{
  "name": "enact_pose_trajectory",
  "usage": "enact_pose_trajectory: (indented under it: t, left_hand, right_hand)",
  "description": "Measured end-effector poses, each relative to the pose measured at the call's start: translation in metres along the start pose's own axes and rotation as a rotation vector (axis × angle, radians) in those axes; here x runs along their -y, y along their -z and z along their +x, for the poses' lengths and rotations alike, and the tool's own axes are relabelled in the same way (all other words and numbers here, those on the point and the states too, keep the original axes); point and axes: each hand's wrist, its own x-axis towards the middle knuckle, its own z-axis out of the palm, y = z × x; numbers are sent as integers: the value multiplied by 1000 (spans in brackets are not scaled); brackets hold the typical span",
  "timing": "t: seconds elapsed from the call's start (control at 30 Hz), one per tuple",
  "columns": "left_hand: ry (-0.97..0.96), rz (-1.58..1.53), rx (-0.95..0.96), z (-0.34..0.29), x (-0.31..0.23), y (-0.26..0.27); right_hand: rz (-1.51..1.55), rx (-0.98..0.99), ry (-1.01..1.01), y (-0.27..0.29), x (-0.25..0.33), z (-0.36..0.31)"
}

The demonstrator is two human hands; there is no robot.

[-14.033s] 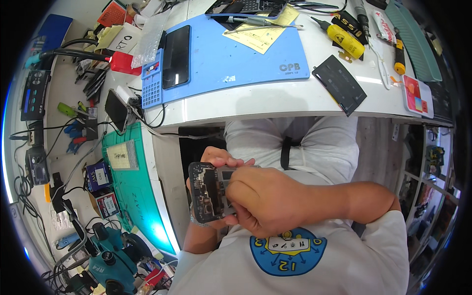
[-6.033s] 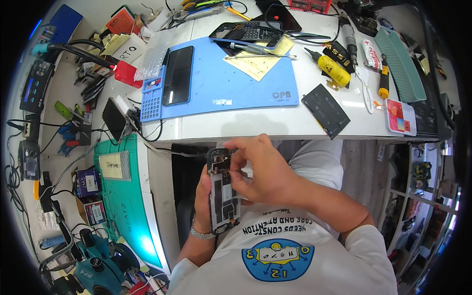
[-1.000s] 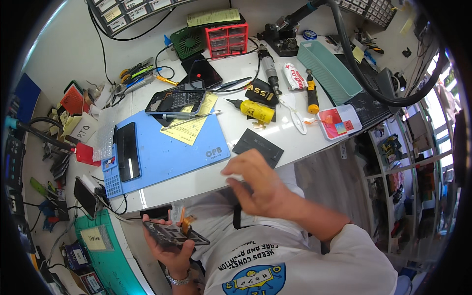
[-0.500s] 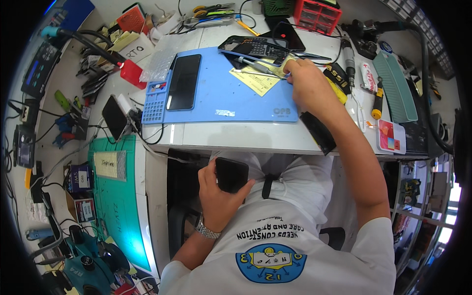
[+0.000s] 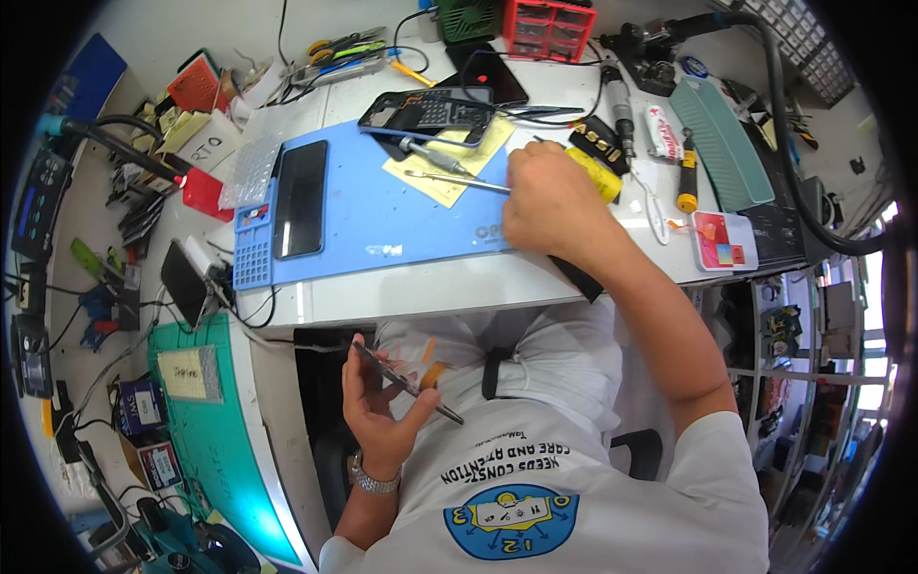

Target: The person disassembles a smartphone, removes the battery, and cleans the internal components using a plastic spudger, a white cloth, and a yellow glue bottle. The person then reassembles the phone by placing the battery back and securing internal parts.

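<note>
Over my lap, my left hand [image 5: 382, 421] grips a thin dark phone screen panel [image 5: 406, 381] by its edges, thumb on one side and fingers on the other. The panel is tilted nearly edge-on, and clear film with orange parts [image 5: 432, 368] shows behind it. My right hand [image 5: 550, 206] is closed at the right end of the blue mat [image 5: 411, 230], around a slim silver metal tool [image 5: 459, 181] pointing left. Left of that hand lie a yellow paper [image 5: 445, 191], a grey-handled tool [image 5: 430, 153] and an opened phone frame [image 5: 435, 113]. A dark phone [image 5: 302, 196] rests on the mat's left.
A yellow roll [image 5: 595, 174], a screwdriver [image 5: 688, 177] and a teal tray [image 5: 722, 143] lie to the right. Red drawers [image 5: 548, 31] stand at the back. On the left are a leaning phone [image 5: 184, 279], cables and a green mat [image 5: 206, 421].
My left hand has turned the panel from face-up to nearly edge-on. My right hand has drawn nearer, and the silver tool now shows extending left from it. The whole view has shifted.
</note>
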Motion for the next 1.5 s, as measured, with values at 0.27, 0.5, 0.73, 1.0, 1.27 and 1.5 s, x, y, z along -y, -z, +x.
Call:
enact_pose_trajectory:
  t: [0.27,0.5,0.73,1.0,1.27,1.5]
  left_hand:
    - [172,-1236,201,10,-39,26]
    - [298,-1193,-70,-5,-56,21]
    - [695,-1129,-412,2,-46,10]
    - [935,-1195,-335,-5,-28,-13]
    - [950,-61,-50,-33,-38,22]
    - [-214,720,83,-25,-23,-20]
  right_hand:
    - [160,-38,-80,0,14,-19]
    - [67,-37,2,-2,6,-20]
    - [838,-94,-160,24,30,-62]
    - [1137,163,-74,-27,107,-144]
    - [1335,242,-334,-73,96,-155]
    - [1472,520,-480,-101,112,-162]
